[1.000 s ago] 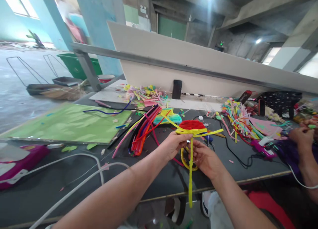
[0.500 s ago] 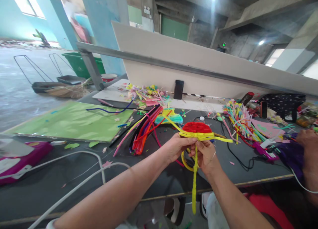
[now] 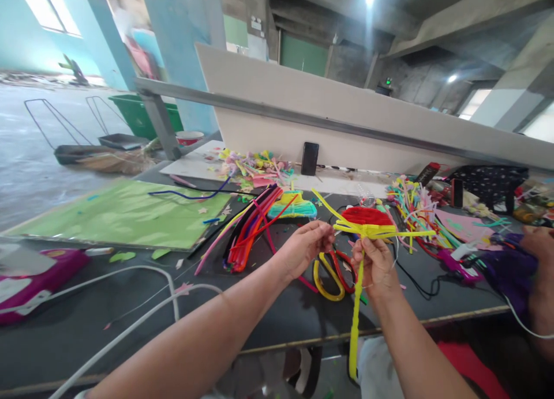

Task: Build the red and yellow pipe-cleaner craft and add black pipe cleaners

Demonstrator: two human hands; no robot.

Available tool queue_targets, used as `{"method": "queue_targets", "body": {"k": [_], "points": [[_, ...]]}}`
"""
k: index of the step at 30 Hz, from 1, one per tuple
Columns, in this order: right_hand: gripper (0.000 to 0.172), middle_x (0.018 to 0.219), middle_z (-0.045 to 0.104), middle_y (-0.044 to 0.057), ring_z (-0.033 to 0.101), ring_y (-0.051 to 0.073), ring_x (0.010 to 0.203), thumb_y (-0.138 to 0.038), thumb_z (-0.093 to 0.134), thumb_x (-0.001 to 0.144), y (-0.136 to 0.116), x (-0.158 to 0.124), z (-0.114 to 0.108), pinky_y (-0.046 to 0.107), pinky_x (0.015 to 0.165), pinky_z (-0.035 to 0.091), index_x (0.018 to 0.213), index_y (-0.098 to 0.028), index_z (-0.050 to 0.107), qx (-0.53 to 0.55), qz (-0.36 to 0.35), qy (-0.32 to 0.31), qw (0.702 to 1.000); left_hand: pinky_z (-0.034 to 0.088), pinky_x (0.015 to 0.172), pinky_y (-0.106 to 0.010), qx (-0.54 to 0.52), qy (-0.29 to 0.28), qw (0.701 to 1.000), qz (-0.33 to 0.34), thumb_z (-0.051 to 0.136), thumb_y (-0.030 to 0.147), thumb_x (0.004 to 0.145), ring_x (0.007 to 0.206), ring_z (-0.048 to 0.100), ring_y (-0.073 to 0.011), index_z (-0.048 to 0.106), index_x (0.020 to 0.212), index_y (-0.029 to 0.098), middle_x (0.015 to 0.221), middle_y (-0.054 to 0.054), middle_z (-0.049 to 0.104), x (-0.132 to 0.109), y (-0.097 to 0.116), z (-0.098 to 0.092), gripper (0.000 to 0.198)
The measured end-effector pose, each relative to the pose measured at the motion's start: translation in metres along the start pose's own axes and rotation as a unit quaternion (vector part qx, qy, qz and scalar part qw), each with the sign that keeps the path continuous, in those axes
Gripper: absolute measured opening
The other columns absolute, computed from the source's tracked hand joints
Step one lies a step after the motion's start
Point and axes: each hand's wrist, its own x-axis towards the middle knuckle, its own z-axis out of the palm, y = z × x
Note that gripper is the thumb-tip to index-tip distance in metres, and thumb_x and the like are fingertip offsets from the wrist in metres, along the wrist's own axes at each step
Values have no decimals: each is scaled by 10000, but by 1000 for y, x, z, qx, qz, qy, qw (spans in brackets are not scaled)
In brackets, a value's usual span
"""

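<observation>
My right hand (image 3: 376, 263) pinches a bundle of yellow pipe cleaners (image 3: 367, 230) at its middle, just below a red half-round pipe cleaner piece (image 3: 366, 215). One long yellow strand hangs down from that grip past the table edge. Other yellow ends stick out to the right and up to the left. My left hand (image 3: 308, 248) is closed, its fingertips pinched at the left end of the yellow loops. Under my hands lie scissors (image 3: 329, 279) with yellow and red handles. A yellow and turquoise pipe cleaner shape (image 3: 294, 207) lies behind.
Loose pipe cleaners (image 3: 253, 229) in several colours lie left of my hands, beside a green sheet (image 3: 125, 214). A phone (image 3: 310, 158) leans at the back. Magenta devices (image 3: 52, 278) with white cables sit left and right. Another person's hand (image 3: 541, 249) is at the far right.
The red and yellow piece has moved right with my right hand. My left hand has shifted from its middle to the left end, and the scissors below have come into fuller view.
</observation>
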Motion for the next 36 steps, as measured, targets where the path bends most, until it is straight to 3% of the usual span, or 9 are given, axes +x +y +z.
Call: {"method": "queue_targets", "body": {"k": [19, 26, 29, 33, 36], "points": [[180, 570, 617, -35, 525, 72, 413, -267, 763, 670, 6, -1, -2, 209, 418, 482, 686, -171, 611, -7, 19, -16, 1000, 383, 584, -205, 54, 32, 998, 20, 685, 336, 731, 589, 479, -86, 615, 732, 126, 653, -14, 544, 2, -3, -2, 222], [183, 564, 620, -34, 525, 70, 411, -268, 764, 666, 6, -1, -2, 198, 420, 473, 704, -173, 612, -11, 22, -3, 1000, 376, 597, -192, 96, 93, 984, 117, 722, 276, 698, 662, 481, -78, 642, 955, 178, 790, 10, 551, 0, 1, 6, 285], [190, 558, 621, -30, 529, 70, 414, -271, 766, 662, 7, -3, 2, 189, 421, 471, 735, -171, 622, -22, 32, 1, 999, 392, 664, -203, 104, 88, 982, 133, 730, 275, 691, 749, 513, -102, 661, 1015, 188, 835, -6, 588, -3, 6, 10, 343], [202, 563, 627, -25, 532, 71, 423, -268, 771, 654, 7, -3, 5, 181, 416, 460, 720, -171, 607, -12, 27, 20, 999, 389, 688, -219, 123, 93, 976, 154, 728, 282, 689, 735, 508, -109, 690, 747, 152, 758, -12, 591, -5, 7, 11, 147], [219, 564, 630, -35, 531, 72, 421, -258, 773, 646, 6, -1, 4, 189, 425, 475, 676, -183, 570, 14, 7, 46, 999, 381, 642, -215, 116, 107, 976, 148, 729, 280, 682, 668, 481, -92, 644, 634, 140, 711, -2, 559, -4, 5, 10, 170]]}}
